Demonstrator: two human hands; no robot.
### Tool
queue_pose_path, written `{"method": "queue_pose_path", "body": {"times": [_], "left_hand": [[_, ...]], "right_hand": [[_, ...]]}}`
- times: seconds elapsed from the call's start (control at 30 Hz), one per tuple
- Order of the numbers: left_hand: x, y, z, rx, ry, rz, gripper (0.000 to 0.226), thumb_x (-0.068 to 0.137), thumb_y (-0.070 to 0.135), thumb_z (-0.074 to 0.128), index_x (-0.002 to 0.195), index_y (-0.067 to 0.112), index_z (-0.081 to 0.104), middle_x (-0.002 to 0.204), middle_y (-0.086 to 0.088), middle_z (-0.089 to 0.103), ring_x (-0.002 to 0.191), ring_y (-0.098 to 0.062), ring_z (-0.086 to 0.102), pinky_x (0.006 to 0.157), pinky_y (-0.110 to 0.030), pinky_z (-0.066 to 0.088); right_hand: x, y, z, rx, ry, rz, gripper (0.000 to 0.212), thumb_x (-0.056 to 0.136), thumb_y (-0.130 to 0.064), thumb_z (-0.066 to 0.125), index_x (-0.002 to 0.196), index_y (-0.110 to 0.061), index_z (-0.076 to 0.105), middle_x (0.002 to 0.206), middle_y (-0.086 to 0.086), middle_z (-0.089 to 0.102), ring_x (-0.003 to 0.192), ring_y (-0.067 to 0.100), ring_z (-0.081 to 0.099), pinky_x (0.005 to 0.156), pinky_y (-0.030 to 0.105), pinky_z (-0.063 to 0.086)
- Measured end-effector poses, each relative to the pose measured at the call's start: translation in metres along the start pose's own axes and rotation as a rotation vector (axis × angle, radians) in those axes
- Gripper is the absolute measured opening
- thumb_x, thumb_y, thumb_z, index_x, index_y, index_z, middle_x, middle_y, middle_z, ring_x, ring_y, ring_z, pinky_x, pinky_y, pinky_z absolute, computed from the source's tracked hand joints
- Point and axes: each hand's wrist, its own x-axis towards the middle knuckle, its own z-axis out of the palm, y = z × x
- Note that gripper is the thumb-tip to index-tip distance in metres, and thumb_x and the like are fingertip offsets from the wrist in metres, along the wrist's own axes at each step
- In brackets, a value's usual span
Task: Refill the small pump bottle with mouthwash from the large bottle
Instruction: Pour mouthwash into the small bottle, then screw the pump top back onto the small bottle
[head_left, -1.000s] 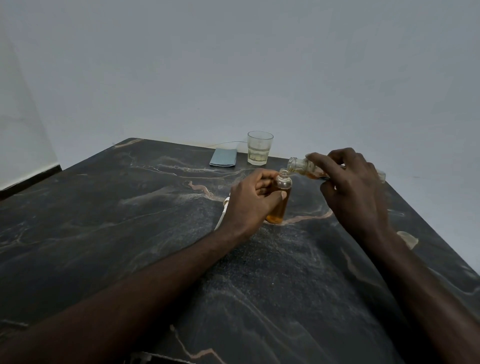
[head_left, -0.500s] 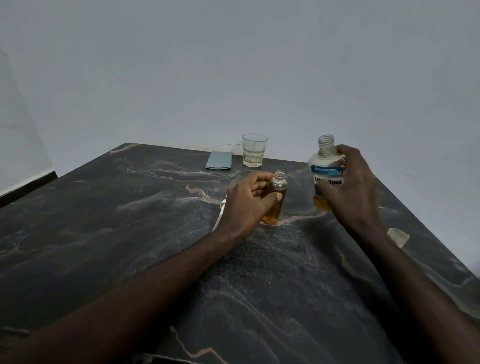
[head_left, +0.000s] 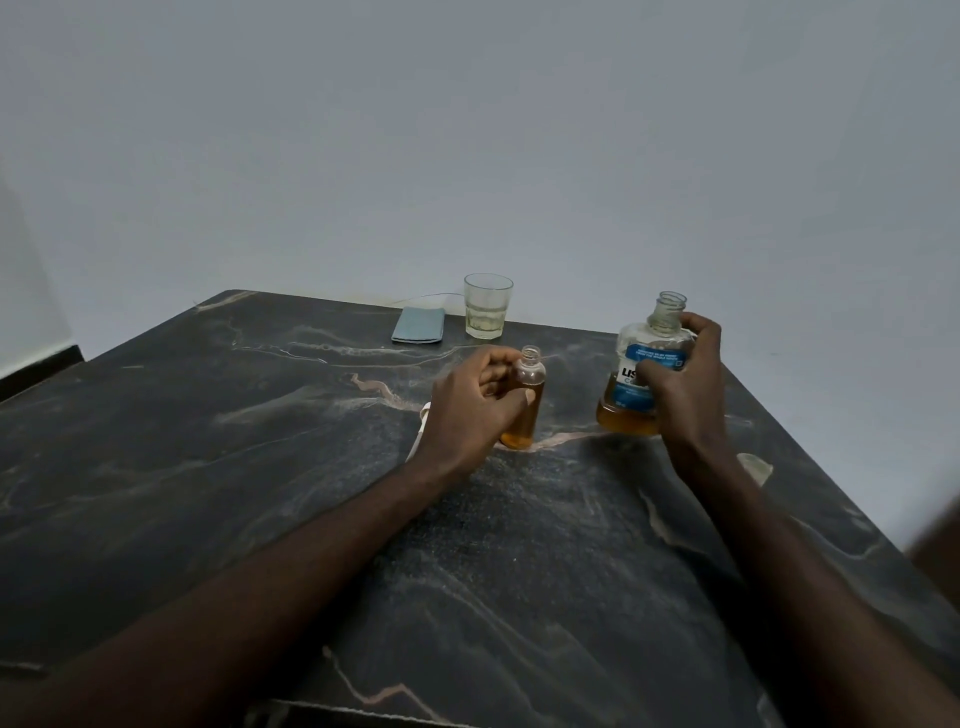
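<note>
My right hand (head_left: 685, 387) grips the uncapped large bottle (head_left: 628, 410) upright near the counter's (head_left: 260, 441) right edge, its blue label reading "LIS". My left hand (head_left: 467, 410) holds the small pump bottle (head_left: 531, 375) mid-counter; wide counter stretches left.

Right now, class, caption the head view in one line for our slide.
Left hand grips the open small bottle on the table while the right hand holds the uncapped mouthwash bottle beside it.
</note>
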Motion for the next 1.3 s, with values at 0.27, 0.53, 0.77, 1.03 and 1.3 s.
{"method": "queue_pose_path", "body": {"times": [0.27,0.53,0.77,1.03,1.3], "left_hand": [[-0.001,-0.002,-0.001,-0.035,-0.014,-0.025,0.044,0.092,0.000,0.068,0.133,0.013,0.061,0.130,-0.003,0.070,0.118,-0.004,0.064,0.091,-0.008,0.050],[0.012,-0.001,-0.016,0.114,0.097,-0.128,0.035,0.100,0.001,0.056,0.134,0.009,0.059,0.126,-0.003,0.072,0.114,-0.011,0.068,0.090,-0.017,0.053],[0.019,-0.010,-0.023,0.564,0.131,-0.225,0.024,0.095,0.018,0.061,0.119,0.015,0.063,0.108,-0.001,0.066,0.094,-0.016,0.060,0.077,-0.031,0.048],[0.013,-0.006,-0.028,0.853,-0.083,-0.316,0.046,0.090,0.031,0.060,0.132,0.011,0.059,0.142,-0.018,0.053,0.133,-0.034,0.046,0.111,-0.051,0.042],[0.012,-0.002,-0.030,0.849,-0.108,-0.287,0.009,0.091,0.025,0.059,0.089,0.016,0.058,0.120,-0.018,0.064,0.113,-0.033,0.058,0.097,-0.046,0.051]], "right_hand": [[-0.001,0.004,-0.002,0.020,-0.058,0.056,0.064,0.090,0.009,0.062,0.141,-0.023,0.038,0.136,0.001,0.054,0.111,0.016,0.063,0.098,0.043,0.056],[-0.023,0.003,-0.025,0.042,-0.015,0.077,0.066,0.092,0.012,0.057,0.147,-0.018,0.037,0.143,0.009,0.055,0.117,0.021,0.064,0.098,0.045,0.057],[-0.024,0.008,-0.043,0.013,-0.059,0.069,0.064,0.092,0.011,0.058,0.143,-0.022,0.039,0.140,0.008,0.058,0.121,0.024,0.064,0.102,0.051,0.055],[-0.026,0.012,-0.043,0.047,-0.067,0.063,0.070,0.090,0.011,0.061,0.146,-0.024,0.038,0.146,0.008,0.055,0.125,0.025,0.063,0.104,0.052,0.054],[-0.028,0.011,-0.046,0.063,-0.023,-0.016,0.084,0.087,0.022,0.049,0.153,-0.027,0.031,0.148,0.005,0.048,0.130,0.023,0.058,0.099,0.045,0.056]]}}
